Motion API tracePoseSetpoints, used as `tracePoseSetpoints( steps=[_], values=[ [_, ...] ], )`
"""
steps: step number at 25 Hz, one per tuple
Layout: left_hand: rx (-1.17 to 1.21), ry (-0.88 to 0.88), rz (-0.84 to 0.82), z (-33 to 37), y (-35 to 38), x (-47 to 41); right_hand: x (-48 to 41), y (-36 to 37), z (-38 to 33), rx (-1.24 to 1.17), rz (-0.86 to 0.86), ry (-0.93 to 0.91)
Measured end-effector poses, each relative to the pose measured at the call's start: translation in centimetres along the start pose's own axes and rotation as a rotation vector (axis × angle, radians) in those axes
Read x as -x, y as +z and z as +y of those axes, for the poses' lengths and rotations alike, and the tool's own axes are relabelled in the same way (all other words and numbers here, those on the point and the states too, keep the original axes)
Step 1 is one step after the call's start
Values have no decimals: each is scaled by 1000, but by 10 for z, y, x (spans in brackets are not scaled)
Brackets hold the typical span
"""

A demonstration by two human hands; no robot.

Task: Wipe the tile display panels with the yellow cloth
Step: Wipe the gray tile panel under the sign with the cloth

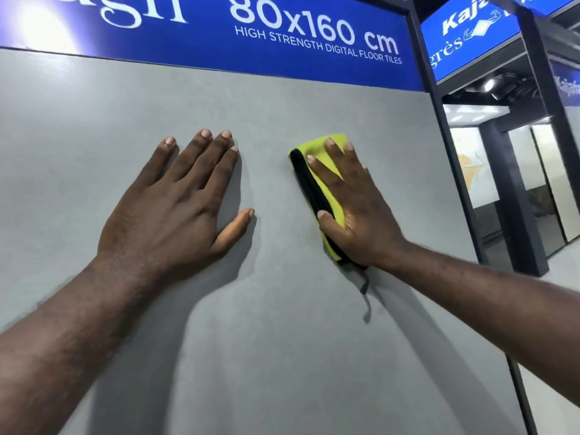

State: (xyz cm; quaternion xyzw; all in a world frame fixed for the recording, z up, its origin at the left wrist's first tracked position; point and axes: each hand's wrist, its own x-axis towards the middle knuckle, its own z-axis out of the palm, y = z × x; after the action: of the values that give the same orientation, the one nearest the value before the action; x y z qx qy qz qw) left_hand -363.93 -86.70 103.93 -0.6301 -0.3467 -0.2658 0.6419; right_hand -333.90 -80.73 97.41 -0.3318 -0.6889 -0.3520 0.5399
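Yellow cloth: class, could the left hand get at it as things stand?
Probably yes. The left hand lies flat on the grey panel beside the yellow cloth; only bare panel lies between, though the right hand presses on it.

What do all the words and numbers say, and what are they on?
"80x160 cm": blue sign above the grey tile panel.
"HIGH STRENGTH DIGITAL FLOOR TILES": same sign, beneath.
Large white letters at its top left: cut off, unreadable.
"Kaj" (cut off) and "grès": second blue sign.
Far-right sign: too blurred.
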Motion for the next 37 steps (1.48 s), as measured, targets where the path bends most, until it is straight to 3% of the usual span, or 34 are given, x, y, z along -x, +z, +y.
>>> tracePoseSetpoints(
  steps=[1, 5, 9, 11, 14, 15, 18, 19, 20, 23, 24, 27, 28, 30, 32, 33, 34, 37],
  values=[
    [0, 5, -6, -1, -1, 2, 5, -2, 4, -12, 3, 14],
    [9, 26, -7, -5, -2, 11, -54, -11, -8, -154, 63, 451],
    [30, 36, 4, -13, -6, 26, -29, 6, -53, -41, -20, 55],
    [39, 58, 10, -26, -12, 39, -21, 2, -45, -19, 12, 92],
    [44, 84, 8, -59, -26, 58, -59, 0, -60, -121, 88, 468],
    [42, 80, 6, -69, -30, 65, -64, 4, -76, -109, 86, 447],
    [15, 76, -12, -95, -39, 82, -32, 19, -108, -33, 6, 102],
    [12, 84, -12, -102, -41, 86, -24, 16, -103, -15, -4, 86],
    [8, 94, -12, -109, -43, 89, -26, 12, -97, -27, 9, 154],
    [-7, 104, -10, -120, -45, 98, -64, 3, -104, -173, 70, 623],
    [-14, 104, -8, -119, -44, 99, -68, 6, -115, -183, 73, 639],
    [-32, 101, -18, -114, -39, 97, -28, 25, -153, -80, 3, 223],
    [-31, 101, -17, -113, -39, 97, -9, 29, -152, -63, -14, 167],
    [-46, 93, -16, -113, -38, 99, -11, 24, -140, -70, 50, 312],
    [-58, 88, -29, -112, -39, 100, -49, 14, -141, -188, 120, 677],
    [-54, 92, -33, -112, -39, 99, -65, 14, -149, -205, 130, 749],
    [-51, 92, -35, -112, -38, 98, -71, 18, -164, -176, 124, 687],
    [-61, 93, -45, -112, -37, 98, -27, 36, -187, -28, 16, 191]
  ],
)
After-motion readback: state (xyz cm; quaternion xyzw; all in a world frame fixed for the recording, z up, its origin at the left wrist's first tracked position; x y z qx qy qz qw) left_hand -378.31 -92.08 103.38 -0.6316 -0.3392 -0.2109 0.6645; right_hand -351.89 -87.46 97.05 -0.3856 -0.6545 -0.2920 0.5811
